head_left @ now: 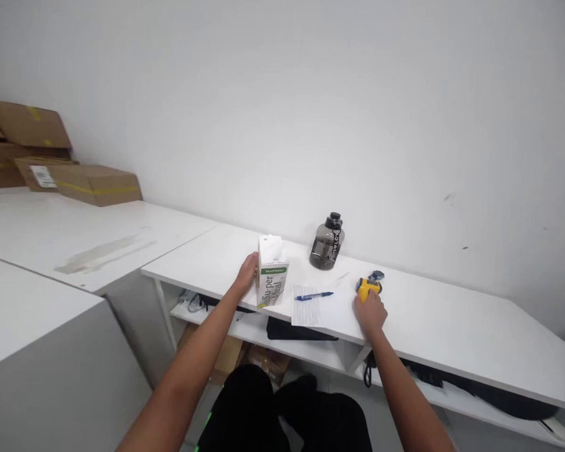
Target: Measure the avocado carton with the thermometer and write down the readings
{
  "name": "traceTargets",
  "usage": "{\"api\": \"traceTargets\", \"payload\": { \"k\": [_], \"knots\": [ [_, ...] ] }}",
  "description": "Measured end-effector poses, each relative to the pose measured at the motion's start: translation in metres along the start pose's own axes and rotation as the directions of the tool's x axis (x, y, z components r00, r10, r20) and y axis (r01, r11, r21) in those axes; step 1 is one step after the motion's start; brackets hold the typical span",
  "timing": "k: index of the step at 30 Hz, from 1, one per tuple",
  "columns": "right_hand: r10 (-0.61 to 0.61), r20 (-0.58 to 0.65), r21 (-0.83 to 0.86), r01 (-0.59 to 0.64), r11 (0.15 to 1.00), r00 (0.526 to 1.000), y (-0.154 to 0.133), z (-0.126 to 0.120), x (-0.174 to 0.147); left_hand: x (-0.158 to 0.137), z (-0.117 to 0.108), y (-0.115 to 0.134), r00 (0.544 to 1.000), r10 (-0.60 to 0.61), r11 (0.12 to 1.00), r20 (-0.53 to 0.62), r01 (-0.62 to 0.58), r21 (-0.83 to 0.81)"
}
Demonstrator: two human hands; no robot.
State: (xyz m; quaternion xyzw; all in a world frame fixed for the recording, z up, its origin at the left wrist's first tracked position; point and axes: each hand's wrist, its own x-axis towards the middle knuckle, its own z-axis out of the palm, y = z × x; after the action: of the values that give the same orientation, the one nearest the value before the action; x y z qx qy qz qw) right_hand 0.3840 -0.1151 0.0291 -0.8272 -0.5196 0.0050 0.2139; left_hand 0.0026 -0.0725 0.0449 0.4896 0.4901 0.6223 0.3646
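Note:
My left hand [248, 272] grips the left side of a white box [273, 282] printed "Su-per Meal" with a green band. The box stands at the front edge of the white desk, and part of my fingers is hidden behind it. To the right, my right hand [371, 312] is closed around a yellow and black pistol-shaped device [368, 287], whose exact kind I cannot make out. Between my hands lies a printed sheet of paper [305, 312] with a blue pen [314, 296] across it. A small dark object [376, 275] rests just behind the device.
A grey translucent water jug [326, 245] stands near the wall. Cardboard boxes [96, 184] are stacked on the far-left table. Beneath the desktop, a shelf [254, 329] carries a flat black item [301, 329] and cables. My legs are below the desk's front edge.

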Motion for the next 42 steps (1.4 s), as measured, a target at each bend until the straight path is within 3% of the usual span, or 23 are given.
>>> {"api": "traceTargets", "payload": {
  "k": [4, 9, 14, 18, 22, 25, 28, 30, 31, 33, 34, 36, 37, 39, 42],
  "knots": [
    [0.014, 0.003, -0.021, -0.014, 1.0, 1.0, -0.003, -0.005, -0.003, -0.024, -0.001, -0.003, 0.993, -0.008, 0.997, -0.117, 0.0, -0.073],
    [0.019, 0.016, -0.013, -0.018, 1.0, 1.0, -0.004, -0.008, -0.006, -0.064, -0.013, -0.009, 0.983, 0.064, 0.998, -0.173, -0.061, 0.022],
    [0.023, 0.01, -0.016, -0.023, 1.0, 1.0, -0.003, -0.009, -0.005, -0.082, -0.029, 0.003, 0.999, -0.001, 0.999, 0.035, 0.0, 0.033],
    [0.018, 0.005, 0.013, -0.018, 1.0, 1.0, 0.001, -0.004, -0.003, -0.081, -0.028, 0.012, 0.962, -0.088, 0.996, 0.257, 0.08, 0.041],
    [0.01, -0.008, 0.12, -0.009, 0.993, 1.0, 0.006, 0.0, 0.0, -0.086, -0.01, 0.005, 0.982, -0.049, 0.998, 0.181, 0.057, -0.034],
    [0.025, -0.019, 0.321, -0.018, 0.947, 1.0, 0.012, -0.005, 0.003, -0.099, 0.006, -0.001, 0.991, -0.062, 0.987, 0.116, 0.078, -0.14],
    [0.084, -0.074, 0.637, -0.018, 0.771, 0.994, 0.018, -0.018, -0.007, -0.123, 0.017, 0.002, 0.995, -0.098, 0.965, 0.017, 0.099, -0.243],
    [0.162, -0.044, 0.845, -0.05, 0.533, 0.986, 0.023, -0.029, -0.031, -0.15, 0.022, 0.009, 0.986, -0.15, 0.943, -0.066, 0.123, -0.31],
    [0.182, 0.013, 0.923, -0.082, 0.375, 0.983, 0.025, -0.034, -0.05, -0.167, 0.023, 0.013, 0.975, -0.199, 0.925, -0.096, 0.155, -0.346],
    [0.122, 0.083, 0.991, -0.095, 0.092, 0.989, 0.034, -0.043, -0.101, -0.207, 0.027, 0.02, 0.925, -0.359, 0.85, -0.123, 0.27, -0.452],
    [0.078, 0.072, 0.997, -0.073, 0.01, 0.994, 0.04, -0.046, -0.131, -0.227, 0.029, 0.022, 0.892, -0.442, 0.794, -0.094, 0.341, -0.503],
    [0.016, 0.046, 0.996, -0.045, -0.076, 0.999, 0.054, -0.051, -0.189, -0.262, 0.035, 0.025, 0.831, -0.555, 0.717, -0.036, 0.456, -0.527],
    [-0.039, 0.089, 0.99, -0.092, -0.102, 0.995, 0.061, -0.053, -0.216, -0.276, 0.038, 0.026, 0.807, -0.589, 0.699, -0.024, 0.495, -0.516],
    [-0.209, 0.294, 0.939, -0.323, -0.121, 0.933, 0.072, -0.056, -0.258, -0.293, 0.04, 0.025, 0.786, -0.617, 0.701, -0.034, 0.53, -0.477],
    [-0.304, 0.422, 0.869, -0.476, -0.133, 0.854, 0.079, -0.059, -0.293, -0.299, 0.039, 0.023, 0.778, -0.622, 0.735, -0.087, 0.542, -0.407]
  ]
}}
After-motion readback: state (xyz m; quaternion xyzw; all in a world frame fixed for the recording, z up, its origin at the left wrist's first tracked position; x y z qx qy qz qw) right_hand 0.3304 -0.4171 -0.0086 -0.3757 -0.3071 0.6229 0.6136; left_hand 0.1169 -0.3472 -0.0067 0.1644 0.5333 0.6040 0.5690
